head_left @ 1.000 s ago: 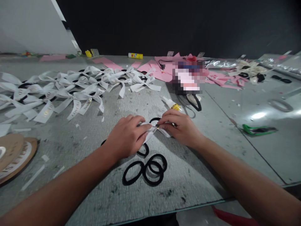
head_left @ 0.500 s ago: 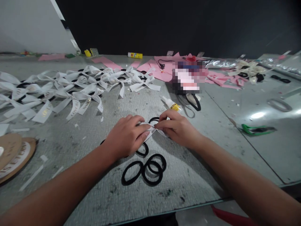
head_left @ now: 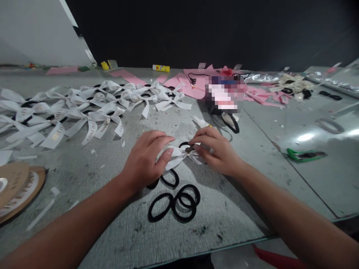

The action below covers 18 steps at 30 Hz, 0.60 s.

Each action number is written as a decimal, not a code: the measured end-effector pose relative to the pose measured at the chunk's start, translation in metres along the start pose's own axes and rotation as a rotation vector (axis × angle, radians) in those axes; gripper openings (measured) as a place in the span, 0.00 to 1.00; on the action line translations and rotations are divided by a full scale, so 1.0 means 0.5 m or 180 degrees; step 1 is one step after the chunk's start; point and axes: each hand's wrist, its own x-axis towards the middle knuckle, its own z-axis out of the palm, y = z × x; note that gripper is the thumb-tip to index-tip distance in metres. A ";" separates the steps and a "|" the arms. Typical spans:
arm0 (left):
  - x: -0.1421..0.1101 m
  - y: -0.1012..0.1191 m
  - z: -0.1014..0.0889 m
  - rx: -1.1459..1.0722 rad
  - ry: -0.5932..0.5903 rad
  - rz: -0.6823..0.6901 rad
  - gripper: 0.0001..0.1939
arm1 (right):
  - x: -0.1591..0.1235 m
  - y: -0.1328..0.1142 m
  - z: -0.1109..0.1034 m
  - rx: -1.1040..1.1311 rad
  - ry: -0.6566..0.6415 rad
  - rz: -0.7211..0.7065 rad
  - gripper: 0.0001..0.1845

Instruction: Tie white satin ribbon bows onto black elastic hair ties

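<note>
My left hand [head_left: 146, 160] and my right hand [head_left: 217, 149] meet over a white ribbon bow [head_left: 179, 155] on the grey table [head_left: 117, 224]. The left thumb and fingers pinch the bow's left loop. The right fingertips press on the bow's knot, where a black hair band [head_left: 184, 144] peeks out behind. Several black hair bands [head_left: 175, 201] lie just in front of my hands. A small glue bottle [head_left: 201, 121] with a yellow label lies right behind my right hand.
Several finished white bows [head_left: 84, 108] with black bands spread across the left of the table. Ribbon spools [head_left: 17, 186] sit at the left edge. Pink paper scraps [head_left: 190, 86] lie at the back, and green-handled scissors [head_left: 304, 154] to the right.
My left fingers have lifted and spread a little, showing more of the bow's left loop. My right hand stays on the knot. The view has shifted slightly.
</note>
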 end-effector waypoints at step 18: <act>-0.009 0.001 -0.021 -0.0210 0.0232 -0.0041 0.11 | 0.019 -0.056 -0.008 -0.1015 -0.0741 0.0176 0.12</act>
